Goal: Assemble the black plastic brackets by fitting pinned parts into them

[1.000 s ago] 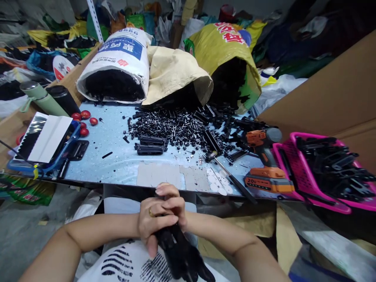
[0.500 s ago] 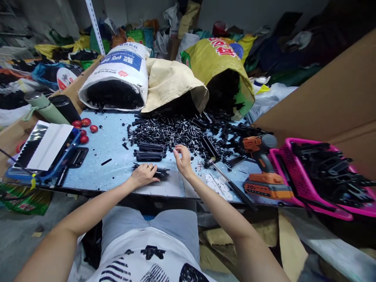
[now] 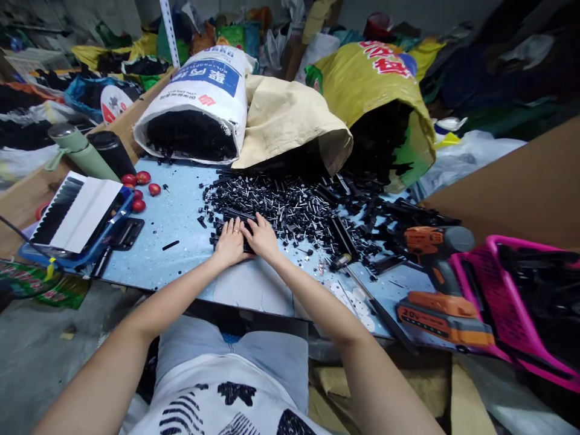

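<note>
My left hand (image 3: 230,243) lies over the left part of a long black plastic part (image 3: 247,246), its fingers closed down on it. Beside it, my right hand (image 3: 261,237) grips the same part from the right, the two hands almost touching. Most of this part is covered by my fingers. Another black plastic bar (image 3: 238,215) shows just beyond my fingertips. Behind my hands spreads a heap of small black pieces with metal pins (image 3: 290,202).
A cordless drill (image 3: 441,284) and a pink basket (image 3: 521,302) of black parts stand right. A long-shafted tool (image 3: 371,296) lies near the front edge. Sacks (image 3: 290,115) line the back. Left are a blue tray (image 3: 67,257), red fruits (image 3: 143,177) and a green bottle (image 3: 81,151).
My left hand has moved forward with the black part, away from the table's front edge. My right hand has come left and down onto it. The view has shifted.
</note>
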Demonstrator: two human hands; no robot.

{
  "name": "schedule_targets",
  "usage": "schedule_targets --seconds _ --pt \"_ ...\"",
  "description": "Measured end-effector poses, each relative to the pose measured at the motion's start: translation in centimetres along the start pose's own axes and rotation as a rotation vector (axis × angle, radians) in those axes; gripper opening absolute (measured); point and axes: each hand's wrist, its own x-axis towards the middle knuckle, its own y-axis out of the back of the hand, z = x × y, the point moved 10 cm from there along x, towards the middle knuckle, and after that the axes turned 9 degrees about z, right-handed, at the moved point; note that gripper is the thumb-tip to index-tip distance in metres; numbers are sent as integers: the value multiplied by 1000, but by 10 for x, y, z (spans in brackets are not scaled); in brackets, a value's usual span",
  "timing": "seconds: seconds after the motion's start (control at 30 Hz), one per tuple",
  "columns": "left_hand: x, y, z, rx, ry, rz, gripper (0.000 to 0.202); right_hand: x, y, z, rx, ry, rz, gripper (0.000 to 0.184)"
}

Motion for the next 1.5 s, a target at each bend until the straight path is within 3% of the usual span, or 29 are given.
schedule_targets --seconds 0.1,0.17,0.23,0.3,0.4,0.5,0.6,0.73,0.83,0.9,1.0,1.07,1.17,1.23,1.33,1.43,1.5 --pt "6 15 0 -71 -27 33 106 40 29 3 -79 112 79 49" --pt "18 30 -12 -134 -29 84 93 74 44 27 -105 80 111 48" --pt "39 44 -42 -174 33 154 76 108 49 63 -156 -29 105 46" --pt "68 50 -84 -177 141 214 61 134 48 98 -232 -145 95 45" --pt "114 42 -144 -124 286 230 50 155 39 133 -320 -263 76 44" --pt "151 22 -185 -83 387 177 41 165 25 141 -305 -246 25 45" --pt "177 5 -211 -85 471 141 40 168 24 144 -182 -261 43 49" --pt "196 -16 -229 -135 511 33 32 143 28 157 390 -502 97 55" --pt "201 -22 -232 -156 487 -31 32 107 22 146 858 -618 37 62" --pt "198 -19 -234 -140 497 -35 33 82 23 126 1038 -615 -34 67" --pt "186 -1 -233 -106 527 38 29 45 34 94 1092 -518 -113 62" --pt "174 16 -230 -92 532 114 30 22 43 75 1015 -414 -142 49" --pt "150 50 -225 -149 539 304 33 -16 52 56 719 -263 -197 32" --pt "124 76 -222 -258 542 470 32 -45 53 46 487 -172 -245 29" --pt "71 114 -206 -435 497 695 28 -88 57 27 220 -2 -232 40" --pt "7 145 -170 -572 374 881 29 -124 57 9 -5 148 -187 46" --pt "-30 151 -137 -640 308 911 34 -140 52 2 -44 190 -210 43"
